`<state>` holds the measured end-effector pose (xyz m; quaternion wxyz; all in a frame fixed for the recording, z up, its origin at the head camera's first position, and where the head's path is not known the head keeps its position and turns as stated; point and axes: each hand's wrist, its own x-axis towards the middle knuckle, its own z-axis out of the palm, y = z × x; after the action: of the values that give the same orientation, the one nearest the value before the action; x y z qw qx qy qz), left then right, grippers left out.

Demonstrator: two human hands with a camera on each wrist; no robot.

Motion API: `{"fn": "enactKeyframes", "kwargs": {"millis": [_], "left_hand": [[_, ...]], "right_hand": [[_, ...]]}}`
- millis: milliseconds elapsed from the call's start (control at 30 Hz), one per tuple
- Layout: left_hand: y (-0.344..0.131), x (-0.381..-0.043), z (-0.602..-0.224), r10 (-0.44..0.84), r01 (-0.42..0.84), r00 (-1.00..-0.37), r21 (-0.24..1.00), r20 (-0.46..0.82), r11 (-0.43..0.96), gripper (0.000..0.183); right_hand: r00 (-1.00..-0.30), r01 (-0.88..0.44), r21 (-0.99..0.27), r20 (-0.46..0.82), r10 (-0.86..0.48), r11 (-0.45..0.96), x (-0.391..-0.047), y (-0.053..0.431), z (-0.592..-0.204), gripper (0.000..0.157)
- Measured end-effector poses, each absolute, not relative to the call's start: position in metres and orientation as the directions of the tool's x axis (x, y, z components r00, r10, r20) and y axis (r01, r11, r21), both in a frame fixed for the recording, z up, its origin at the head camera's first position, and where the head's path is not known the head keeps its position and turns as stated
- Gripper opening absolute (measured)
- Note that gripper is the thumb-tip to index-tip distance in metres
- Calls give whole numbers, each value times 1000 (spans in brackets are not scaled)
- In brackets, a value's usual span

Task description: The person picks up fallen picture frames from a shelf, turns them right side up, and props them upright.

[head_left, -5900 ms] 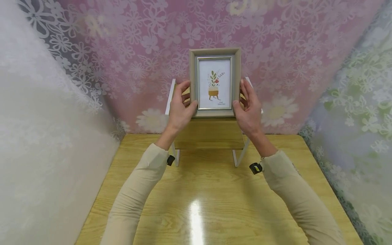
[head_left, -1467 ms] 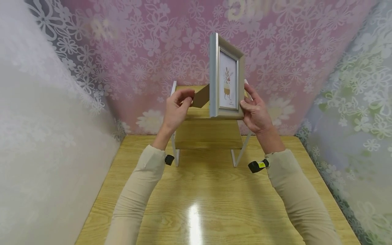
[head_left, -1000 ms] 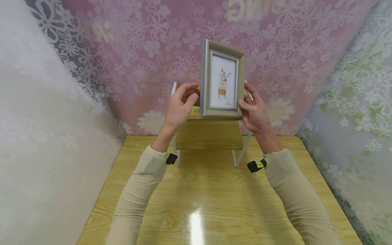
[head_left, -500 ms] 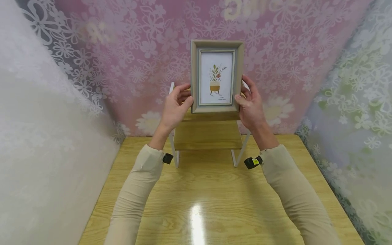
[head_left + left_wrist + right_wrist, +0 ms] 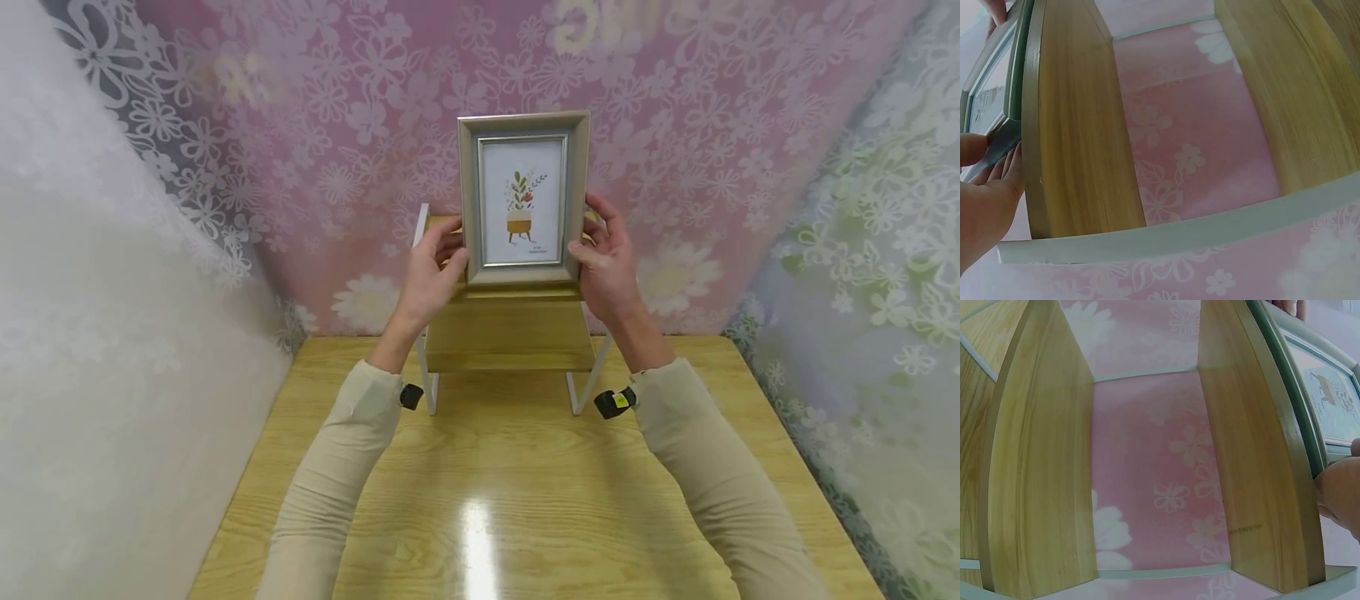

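Observation:
A beige picture frame stands upright at the top of a small two-tier shelf, its potted-plant print facing me. My left hand holds its left edge, thumb in front and fingers behind. On the opposite edge my right hand grips it, thumb on the front border. In the left wrist view the frame is close against the upper board. The right wrist view shows the frame beside that board too; whether it bears full weight there I cannot tell. Its back is hidden.
The shelf has white metal side legs and stands on a wood-grain table near the back wall. Pink flowered wall covering rises behind it. Pale walls close in on both sides.
The picture frame has turned from angled to facing me, then come down slightly. My left hand has left the brown stand flap behind it and moved onto the left edge.

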<state>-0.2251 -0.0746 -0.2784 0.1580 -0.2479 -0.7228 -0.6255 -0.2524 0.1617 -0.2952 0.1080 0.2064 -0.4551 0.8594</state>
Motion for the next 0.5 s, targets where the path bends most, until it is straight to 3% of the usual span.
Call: {"fn": "enactKeyframes", "kwargs": {"millis": [500], "left_hand": [[-73,-225,-280,161,559,-828,811,536,173,39]], "right_hand": [[-892,-386,-746,451,14,-542,-251,162,-300,57]]}}
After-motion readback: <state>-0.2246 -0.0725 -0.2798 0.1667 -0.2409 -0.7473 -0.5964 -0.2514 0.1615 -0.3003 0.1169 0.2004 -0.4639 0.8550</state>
